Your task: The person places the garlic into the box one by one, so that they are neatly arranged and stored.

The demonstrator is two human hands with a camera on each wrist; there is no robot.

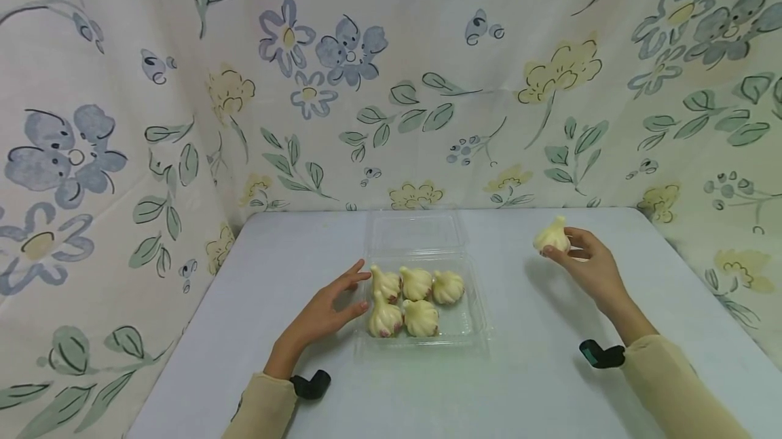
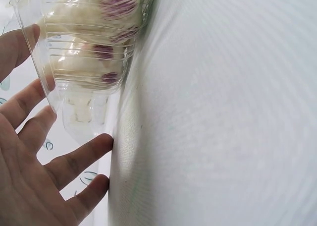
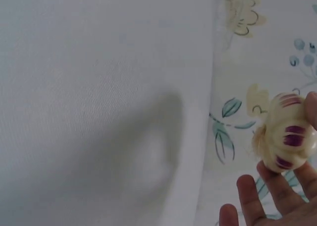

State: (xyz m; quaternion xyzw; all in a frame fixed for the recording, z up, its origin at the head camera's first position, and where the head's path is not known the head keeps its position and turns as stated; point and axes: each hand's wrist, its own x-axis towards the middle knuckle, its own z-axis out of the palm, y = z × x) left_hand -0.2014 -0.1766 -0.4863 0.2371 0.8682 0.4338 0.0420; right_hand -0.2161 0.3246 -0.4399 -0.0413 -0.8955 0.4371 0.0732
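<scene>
My right hand (image 1: 595, 275) holds a garlic bulb (image 1: 552, 236) above the right rear of the table, between thumb and fingertips. In the right wrist view, this pale bulb (image 3: 287, 129) shows purple patches around its root end. A clear plastic clamshell container (image 1: 463, 327) lies with its lid laid back, holding several garlic bulbs (image 1: 417, 283): three in the back row and two in front. My left hand (image 1: 322, 310) is at the container's left side, fingers spread. In the left wrist view, its fingertips (image 2: 48, 82) touch the clear rim.
The container's lid (image 1: 415, 230) lies toward the table's back edge. A white table (image 1: 525, 385) spreads beneath everything, with a floral cloth (image 1: 391, 174) hanging behind and at both sides. A black wrist device (image 1: 311, 385) sits on the left wrist, another (image 1: 603, 355) on the right.
</scene>
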